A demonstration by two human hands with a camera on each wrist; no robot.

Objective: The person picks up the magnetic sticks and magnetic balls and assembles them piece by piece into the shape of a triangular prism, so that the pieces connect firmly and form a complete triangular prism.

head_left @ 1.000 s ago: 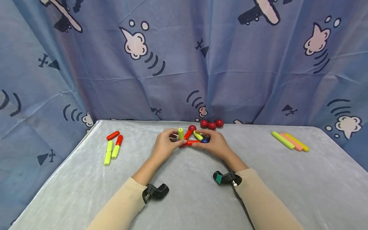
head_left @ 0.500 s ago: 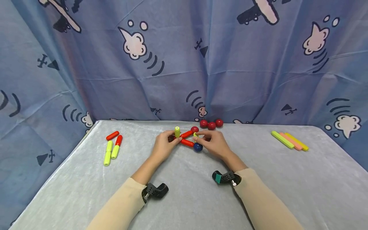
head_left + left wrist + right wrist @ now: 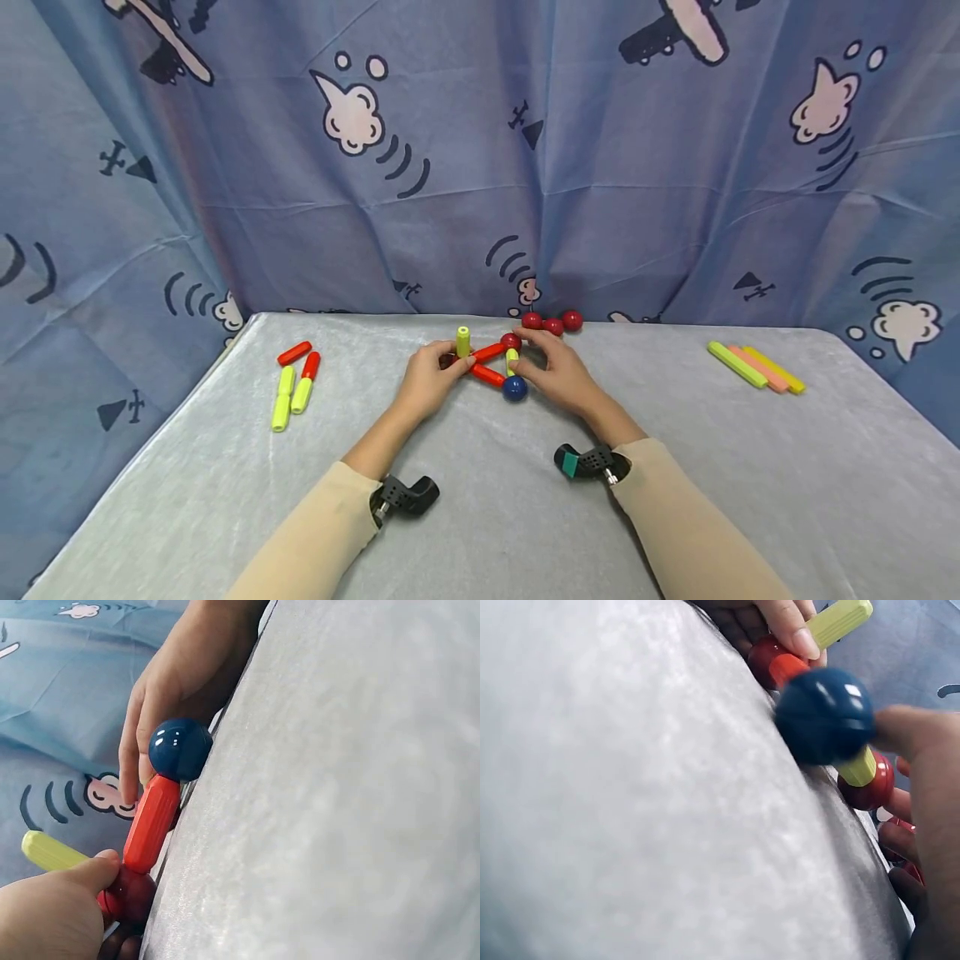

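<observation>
A flat triangle of magnetic sticks and balls sits near the table's back edge. Two red sticks [image 3: 488,375] run from a dark red ball [image 3: 133,895] at its left corner. They lead to a blue ball [image 3: 514,388] in front and a red ball [image 3: 511,341] behind, which a yellow-green stick [image 3: 512,362] joins. From the left corner another yellow-green stick [image 3: 462,340] stands up. My left hand [image 3: 425,379] grips that corner, thumb at the upright stick's foot. My right hand [image 3: 566,379] spans the right side, index fingertip at the rear red ball, thumb against the yellow-green stick.
Three red balls [image 3: 553,327] lie at the back edge by the patterned curtain [image 3: 450,167]. To the left are a loose red stick [image 3: 294,353], a yellow-green pair [image 3: 282,400] and a red and yellow-green pair [image 3: 305,383]. Three longer sticks [image 3: 759,371] lie to the right.
The triangle has shifted left and its blue ball has come forward, out from behind my right hand. My right index finger has moved from the yellow-green stick back to the rear red ball.
</observation>
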